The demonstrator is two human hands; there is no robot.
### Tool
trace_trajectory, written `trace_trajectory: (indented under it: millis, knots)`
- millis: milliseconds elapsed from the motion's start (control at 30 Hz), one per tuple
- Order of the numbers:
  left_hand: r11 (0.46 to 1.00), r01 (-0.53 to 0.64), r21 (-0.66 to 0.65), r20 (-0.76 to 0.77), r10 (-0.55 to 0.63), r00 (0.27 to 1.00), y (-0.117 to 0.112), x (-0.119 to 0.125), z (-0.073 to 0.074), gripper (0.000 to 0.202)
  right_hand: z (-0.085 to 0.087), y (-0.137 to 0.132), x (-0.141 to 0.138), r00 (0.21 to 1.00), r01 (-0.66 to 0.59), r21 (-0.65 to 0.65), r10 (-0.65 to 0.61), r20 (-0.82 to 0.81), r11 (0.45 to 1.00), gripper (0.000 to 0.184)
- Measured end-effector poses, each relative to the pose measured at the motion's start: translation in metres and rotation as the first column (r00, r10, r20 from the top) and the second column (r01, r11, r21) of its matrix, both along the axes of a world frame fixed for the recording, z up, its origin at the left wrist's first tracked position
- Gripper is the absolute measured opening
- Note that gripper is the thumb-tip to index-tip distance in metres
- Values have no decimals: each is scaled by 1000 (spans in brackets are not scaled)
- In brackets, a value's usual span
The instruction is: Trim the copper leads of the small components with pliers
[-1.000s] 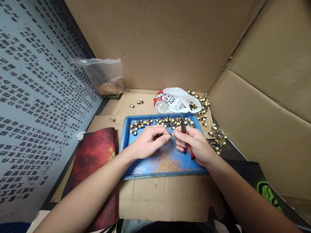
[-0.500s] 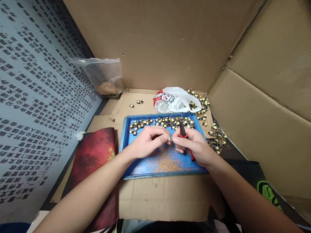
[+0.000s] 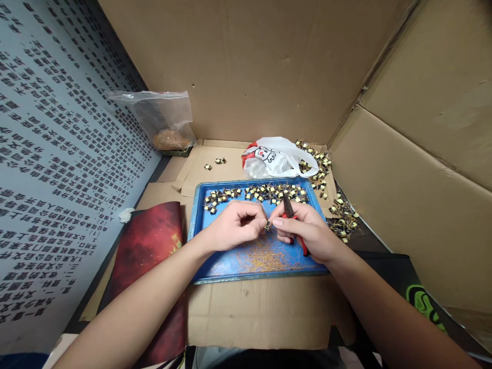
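Observation:
Over a blue tray [image 3: 223, 277], my left hand [image 3: 240, 225] pinches a small wire-leaded component [image 3: 268, 225], mostly hidden by the fingertips. It looks like the small yellow-and-black transformers [image 3: 272, 193] heaped along the tray's far side. My right hand [image 3: 303, 230] is closed around red-handled pliers or cutters [image 3: 288, 206], whose dark jaws point up and away. Its thumb and forefinger meet at the component's edge, close to the left fingertips. Beneath both hands, copper-coloured wire clippings [image 3: 267, 256] lie scattered in the tray.
Behind the tray sits a white plastic bag [image 3: 274, 158], with more components [image 3: 344, 220] piled along the right. A clear bag of wire scraps [image 3: 171, 138] stands at the back left. A red mat [image 3: 149, 256] lies left; cardboard walls [image 3: 246, 66] enclose the back and right.
The component between my fingertips has turned and sits slightly lower, showing less of its yellow face. My hands have barely shifted, and the pliers stay in my right hand.

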State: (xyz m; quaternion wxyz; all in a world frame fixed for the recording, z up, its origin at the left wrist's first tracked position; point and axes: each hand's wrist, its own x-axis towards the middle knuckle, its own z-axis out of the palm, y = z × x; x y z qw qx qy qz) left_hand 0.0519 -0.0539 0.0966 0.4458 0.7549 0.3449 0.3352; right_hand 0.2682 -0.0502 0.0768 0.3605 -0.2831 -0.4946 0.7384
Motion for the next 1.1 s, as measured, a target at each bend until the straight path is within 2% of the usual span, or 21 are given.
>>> trace_trajectory:
  millis: [367,500,633,867,1100]
  knots:
    - [996,36,-78,10,-36,999,-1,0,-1,27,1,1,2,1000,-3,-48,3,-13,999,34]
    - [994,33,-108,35,-29,999,-1,-1,-3,31,-1,1,3,999,4,-60,-6,-39,998,33]
    - [991,33,-128,31,-29,999,-1,-2,-6,40,-2,1,4,999,5,-22,-6,-39,1000,30]
    - [992,46,-117,46,-41,998,-1,-2,-6,46,-1,2,4,999,-5,38,6,-38,999,35]
    - [998,-12,-54,54,15,998,-1,0,0,50,0,3,4,999,17,85,-22,49,996,33]
